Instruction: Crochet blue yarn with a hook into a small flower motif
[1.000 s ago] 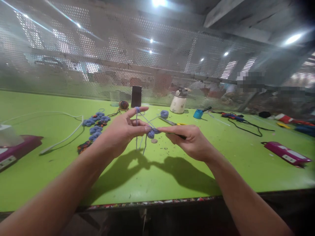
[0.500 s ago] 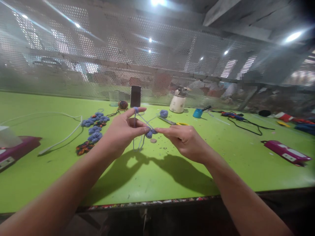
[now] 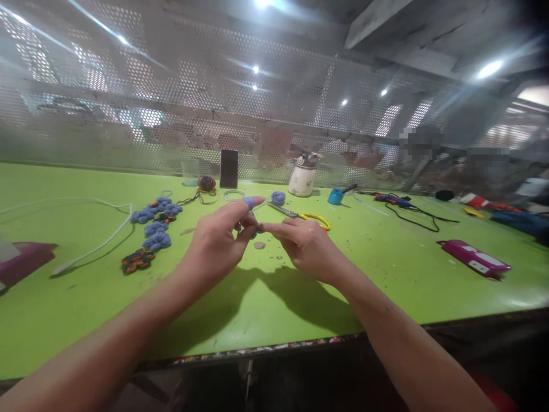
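My left hand [image 3: 221, 234] is closed, pinching a small piece of blue yarn work [image 3: 256, 230], most of it hidden by the fingers. Blue yarn [image 3: 249, 202] is wrapped round its raised index finger. My right hand [image 3: 306, 243] meets it from the right, fingers curled and the index fingertip at the piece; any thin tool in its grip is hidden. Just beyond the hands lie a ball of blue yarn [image 3: 278, 198] and yellow-handled scissors [image 3: 315, 218]. Crocheted blue flowers [image 3: 156, 236] and a dark multicoloured flower [image 3: 137, 261] lie left of my left hand.
Behind are a multicoloured yarn ball [image 3: 206, 183], an upright phone [image 3: 229, 169], a clear cup [image 3: 190, 172], a white jug [image 3: 302, 176] and a blue pot [image 3: 335, 197]. Purple power strips [image 3: 476, 258] flank the green table [image 3: 407, 297]; a white cable [image 3: 96, 246] runs at left.
Both hands have drawn closer together, and my left index finger has lowered and tilted right. The yarn loops hanging below the fingers no longer show. The whole view has shifted slightly.
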### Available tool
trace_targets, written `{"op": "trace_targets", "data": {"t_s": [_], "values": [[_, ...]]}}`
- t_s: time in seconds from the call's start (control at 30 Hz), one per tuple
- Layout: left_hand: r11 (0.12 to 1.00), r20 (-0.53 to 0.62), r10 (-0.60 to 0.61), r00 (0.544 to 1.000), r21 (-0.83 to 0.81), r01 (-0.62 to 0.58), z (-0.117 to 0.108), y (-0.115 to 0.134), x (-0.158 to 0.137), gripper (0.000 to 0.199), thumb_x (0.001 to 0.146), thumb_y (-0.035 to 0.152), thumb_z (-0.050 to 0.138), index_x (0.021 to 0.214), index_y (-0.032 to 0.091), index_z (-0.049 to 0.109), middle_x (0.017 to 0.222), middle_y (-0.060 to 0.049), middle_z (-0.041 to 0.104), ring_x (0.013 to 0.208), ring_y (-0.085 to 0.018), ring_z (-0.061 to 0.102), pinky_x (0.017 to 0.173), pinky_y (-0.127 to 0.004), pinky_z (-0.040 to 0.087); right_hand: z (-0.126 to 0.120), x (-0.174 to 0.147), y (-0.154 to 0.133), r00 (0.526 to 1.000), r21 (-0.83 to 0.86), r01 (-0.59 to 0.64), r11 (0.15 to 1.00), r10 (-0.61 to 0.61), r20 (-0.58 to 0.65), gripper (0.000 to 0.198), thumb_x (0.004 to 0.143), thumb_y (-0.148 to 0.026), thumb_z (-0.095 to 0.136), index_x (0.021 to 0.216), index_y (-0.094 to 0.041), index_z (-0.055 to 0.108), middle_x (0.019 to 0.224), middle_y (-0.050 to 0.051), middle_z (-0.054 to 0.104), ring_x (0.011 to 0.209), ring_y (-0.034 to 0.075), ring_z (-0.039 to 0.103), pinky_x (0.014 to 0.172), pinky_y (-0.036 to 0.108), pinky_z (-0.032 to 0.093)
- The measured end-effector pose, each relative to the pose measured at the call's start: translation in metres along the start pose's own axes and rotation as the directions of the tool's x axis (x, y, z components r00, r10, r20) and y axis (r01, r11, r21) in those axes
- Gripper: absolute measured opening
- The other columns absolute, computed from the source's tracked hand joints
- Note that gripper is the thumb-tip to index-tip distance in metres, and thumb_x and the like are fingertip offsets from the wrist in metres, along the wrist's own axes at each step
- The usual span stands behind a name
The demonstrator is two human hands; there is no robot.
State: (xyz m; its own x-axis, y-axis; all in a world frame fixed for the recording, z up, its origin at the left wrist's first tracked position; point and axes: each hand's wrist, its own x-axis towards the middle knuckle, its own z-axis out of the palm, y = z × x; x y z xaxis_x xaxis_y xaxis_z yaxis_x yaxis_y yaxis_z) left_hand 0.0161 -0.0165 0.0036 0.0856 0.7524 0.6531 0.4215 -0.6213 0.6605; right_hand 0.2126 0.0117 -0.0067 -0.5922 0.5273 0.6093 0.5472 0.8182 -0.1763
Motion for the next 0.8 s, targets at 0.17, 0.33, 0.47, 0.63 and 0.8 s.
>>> {"op": "trace_targets", "data": {"t_s": [0.17, 0.33, 0.47, 0.63, 0.8], "values": [[0.992, -0.073, -0.021, 0.997, -0.126, 0.011, 0.003, 0.003, -0.003, 0.044, 0.073, 0.007, 0.072, 0.111, 0.028, 0.074, 0.090, -0.004, 0.064, 0.089, -0.023, 0.054, 0.092, -0.029, 0.039, 0.009, 0.005, -0.008, 0.937, 0.612, -0.276, 0.741, 0.350, -0.001, 0.028, 0.083, -0.018, 0.060, 0.106, -0.021, 0.077, 0.062, -0.001, 0.063, 0.048, 0.009, 0.045, 0.048, 0.024, 0.040], [0.977, -0.180, -0.075, 0.981, -0.208, 0.036, 0.007, 0.007, -0.002, 0.051, 0.070, 0.005, 0.073, 0.117, 0.028, 0.070, 0.084, -0.001, 0.059, 0.079, -0.019, 0.051, 0.085, -0.026, 0.040, 0.022, 0.011, -0.018, 0.783, 0.912, -0.384, 0.140, 0.574, 0.241, 0.037, 0.069, -0.029, 0.077, 0.105, -0.018, 0.077, 0.050, -0.006, 0.053, 0.036, 0.004, 0.038, 0.034, 0.019, 0.029], [0.910, -0.128, -0.226, 0.966, -0.381, 0.163, 0.005, 0.004, 0.005, 0.078, 0.067, 0.006, 0.078, 0.138, 0.026, 0.052, 0.076, 0.002, 0.065, 0.075, -0.016, 0.057, 0.080, -0.028, 0.044, 0.026, 0.009, -0.023, 0.767, 0.943, -0.332, 0.009, 0.585, 0.264, 0.039, 0.067, -0.028, 0.080, 0.105, -0.018, 0.076, 0.053, -0.005, 0.057, 0.036, 0.003, 0.040, 0.034, 0.017, 0.028], [0.531, 0.211, -0.499, 0.840, -0.692, 0.490, -0.007, -0.001, 0.018, 0.086, 0.062, 0.000, 0.079, 0.140, 0.011, 0.043, 0.065, 0.002, 0.068, 0.066, -0.013, 0.064, 0.072, -0.025, 0.047, 0.025, 0.006, -0.019, 0.838, 0.895, -0.271, 0.354, 0.545, 0.038, 0.029, 0.077, -0.023, 0.072, 0.106, -0.018, 0.077, 0.051, -0.006, 0.054, 0.038, 0.004, 0.038, 0.036, 0.020, 0.033], [0.456, 0.342, -0.485, 0.805, -0.686, 0.567, -0.017, -0.002, 0.019, 0.082, 0.065, -0.004, 0.075, 0.139, 0.010, 0.044, 0.065, 0.001, 0.071, 0.064, -0.012, 0.065, 0.068, -0.023, 0.046, 0.018, 0.003, -0.012, 0.936, 0.628, -0.159, 0.762, 0.318, -0.150, 0.026, 0.086, -0.018, 0.062, 0.106, -0.022, 0.077, 0.075, 0.002, 0.071, 0.057, 0.011, 0.056, 0.053, 0.025, 0.051]]}}
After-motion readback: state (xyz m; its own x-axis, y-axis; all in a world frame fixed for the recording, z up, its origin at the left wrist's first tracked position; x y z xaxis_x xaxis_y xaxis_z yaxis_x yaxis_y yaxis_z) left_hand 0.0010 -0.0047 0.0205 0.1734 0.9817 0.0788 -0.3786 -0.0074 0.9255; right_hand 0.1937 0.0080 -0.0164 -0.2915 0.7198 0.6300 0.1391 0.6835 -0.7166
